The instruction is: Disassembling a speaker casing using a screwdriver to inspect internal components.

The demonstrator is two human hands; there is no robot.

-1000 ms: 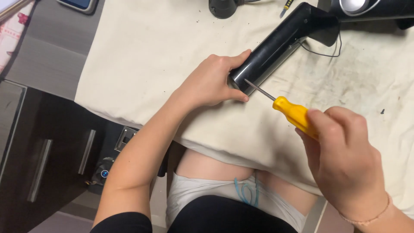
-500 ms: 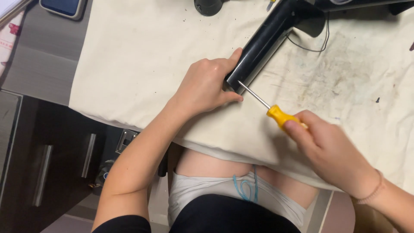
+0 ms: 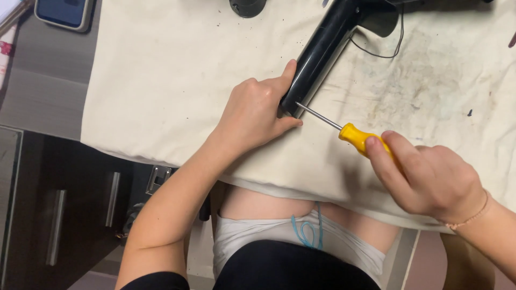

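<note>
A black hair dryer (image 3: 328, 45) lies on a cream cloth (image 3: 172, 80), its handle pointing toward me. My left hand (image 3: 255, 110) grips the end of that handle. My right hand (image 3: 430, 177) holds a yellow-handled screwdriver (image 3: 357, 135), and its thin metal shaft runs up-left with the tip at the butt end of the handle. A thin black cord (image 3: 389, 51) trails from the dryer across the cloth.
The cloth is stained at the right (image 3: 430, 80). A black round part (image 3: 247, 6) sits at the top edge. A phone (image 3: 63, 13) lies at the top left on the grey desk. Dark drawers with metal handles (image 3: 56, 225) stand at the lower left.
The view has shifted, so the dryer and both hands sit differently in frame. My right hand stays on the screwdriver with its tip at the handle end, and my left hand stays on the handle.
</note>
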